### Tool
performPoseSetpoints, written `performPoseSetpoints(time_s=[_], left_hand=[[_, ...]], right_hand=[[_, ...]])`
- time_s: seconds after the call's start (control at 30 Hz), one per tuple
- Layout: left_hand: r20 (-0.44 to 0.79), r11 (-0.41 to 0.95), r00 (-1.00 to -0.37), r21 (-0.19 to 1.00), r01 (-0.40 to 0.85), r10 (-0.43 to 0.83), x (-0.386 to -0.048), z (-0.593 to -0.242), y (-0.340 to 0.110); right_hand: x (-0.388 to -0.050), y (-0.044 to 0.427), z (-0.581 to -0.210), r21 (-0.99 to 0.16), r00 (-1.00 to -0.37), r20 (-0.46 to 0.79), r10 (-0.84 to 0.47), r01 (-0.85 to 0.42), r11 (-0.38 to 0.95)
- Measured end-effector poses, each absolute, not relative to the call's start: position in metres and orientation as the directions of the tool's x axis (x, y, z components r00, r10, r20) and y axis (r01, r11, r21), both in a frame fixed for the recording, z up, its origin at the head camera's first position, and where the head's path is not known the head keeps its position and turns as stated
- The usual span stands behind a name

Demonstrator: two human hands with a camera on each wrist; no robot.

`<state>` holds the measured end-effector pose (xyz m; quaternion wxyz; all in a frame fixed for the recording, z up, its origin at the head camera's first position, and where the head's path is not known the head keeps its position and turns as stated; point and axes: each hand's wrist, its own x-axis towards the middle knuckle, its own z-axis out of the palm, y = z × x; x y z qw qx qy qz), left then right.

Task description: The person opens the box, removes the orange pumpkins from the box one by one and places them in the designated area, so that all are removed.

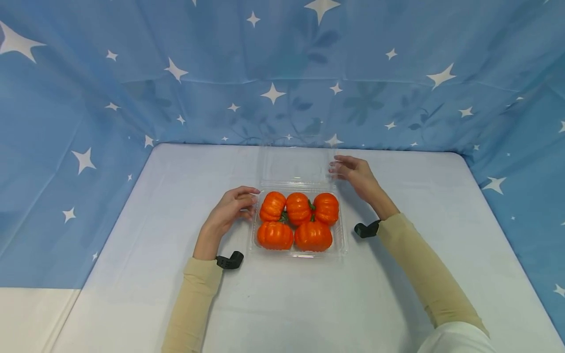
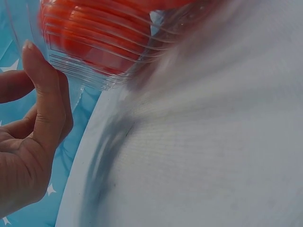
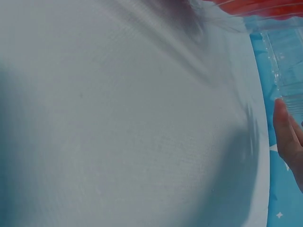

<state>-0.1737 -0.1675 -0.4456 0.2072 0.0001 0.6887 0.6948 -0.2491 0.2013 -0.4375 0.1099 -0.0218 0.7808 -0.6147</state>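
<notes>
A clear plastic clamshell box [image 1: 343, 245] stands on the table with its hinged lid [image 1: 295, 164] raised at the back. Several small orange pumpkins [image 1: 275, 236] with green stems fill its base in two rows. My left hand [image 1: 229, 208] is at the box's left side, its bent fingers near the wall by the hinge. In the left wrist view, the ribbed box wall [image 2: 90, 71] is close to a fingertip. My right hand [image 1: 357, 176] pinches the lid's right edge between thumb and fingers. In the right wrist view, the thumb meets the lid's edge; the other fingers are mostly out of frame.
A white cloth covers the table [image 1: 291, 304]. Blue curtains with white stars [image 1: 282, 63] hang behind it and along both sides. A black wrist camera [image 1: 231, 260] is on the left wrist, and another wrist camera [image 1: 367, 229] is on the right.
</notes>
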Motion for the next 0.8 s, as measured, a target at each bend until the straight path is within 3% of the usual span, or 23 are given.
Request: performPoseSetpoints(time_s=[0.3, 0.63, 0.8], left_hand=[[-0.292, 0.035, -0.909, 0.955, -0.296, 0.296, -0.175, -0.446, -0.169], [-0.294, 0.027, -0.909, 0.954, -0.299, 0.297, -0.173, -0.445, -0.167], [-0.292, 0.03, -0.908, 0.954, -0.297, 0.3, -0.174, -0.443, -0.168]], right_hand=[[-0.25, 0.201, -0.437, -0.915, -0.942, -0.3, -0.151, 0.239, 0.326], [-0.247, 0.202, -0.436, -0.912, -0.948, -0.3, -0.109, 0.252, 0.322], [-0.238, 0.2, -0.425, -0.836, -0.975, -0.197, -0.107, 0.109, 0.538]])
